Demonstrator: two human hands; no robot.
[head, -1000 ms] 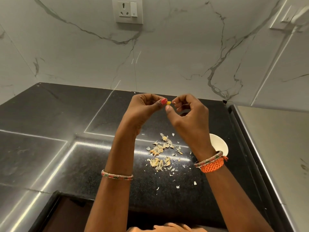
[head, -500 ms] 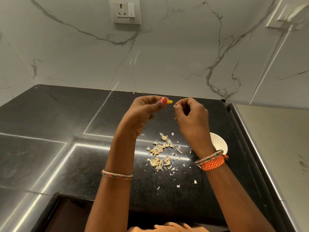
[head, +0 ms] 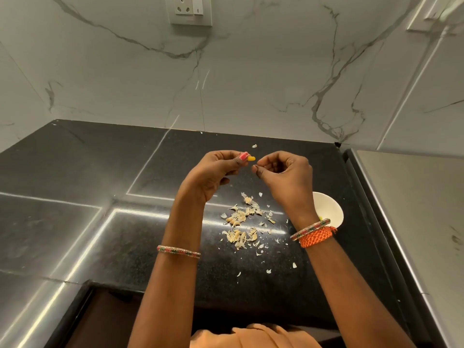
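Pinched yellow kernel in left hand; curled right hand beside, hold unclear.
Risked dropping it among lower-centre husks: slight fingertip grip.

Mid-frame, above the counter: L hand w/ small piece pinched in its fingers. R hand is just right of the piece, not touching it. Peel scraps lie on the counter, lower centre, btwn both wrists. Bowl on the counter right of the scraps, partly behind R wrist. Wall behind the counter, socket at top centre. Side surface runs along the right edge.
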